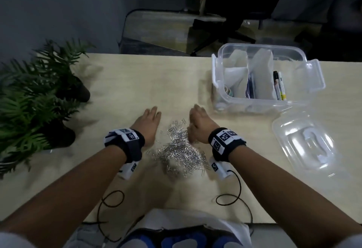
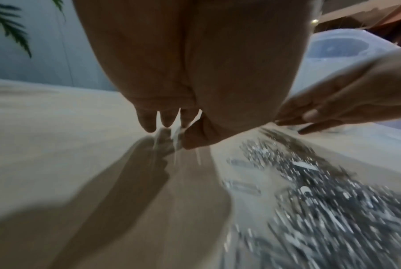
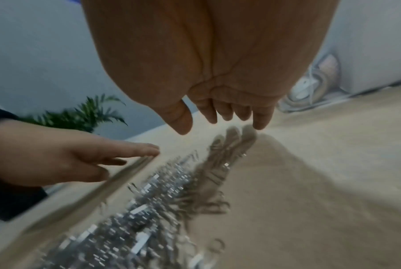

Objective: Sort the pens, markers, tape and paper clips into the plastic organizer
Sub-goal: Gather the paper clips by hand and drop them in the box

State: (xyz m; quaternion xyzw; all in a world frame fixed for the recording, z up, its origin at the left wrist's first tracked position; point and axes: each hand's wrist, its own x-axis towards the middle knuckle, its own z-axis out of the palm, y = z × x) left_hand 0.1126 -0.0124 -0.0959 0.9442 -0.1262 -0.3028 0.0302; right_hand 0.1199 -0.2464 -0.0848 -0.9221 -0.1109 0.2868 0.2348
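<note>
A heap of silver paper clips (image 1: 179,150) lies on the light wooden table (image 1: 137,75) between my two hands. My left hand (image 1: 151,113) is on the pile's left, fingers straight and low over the table, holding nothing. On the right of the pile is my right hand (image 1: 195,114), its fingers (image 3: 229,114) hanging relaxed above the clips (image 3: 148,209) and empty. The clear plastic organizer (image 1: 258,104) stands at the back right. It holds markers (image 1: 279,86), pens (image 1: 251,87) and tape (image 1: 228,91) in separate compartments.
The organizer's clear lid (image 1: 305,142) lies on the table right of my right arm. Potted ferns (image 1: 39,95) stand at the table's left. Black cables (image 1: 111,200) loop near the front edge. An office chair (image 1: 225,32) stands behind the table.
</note>
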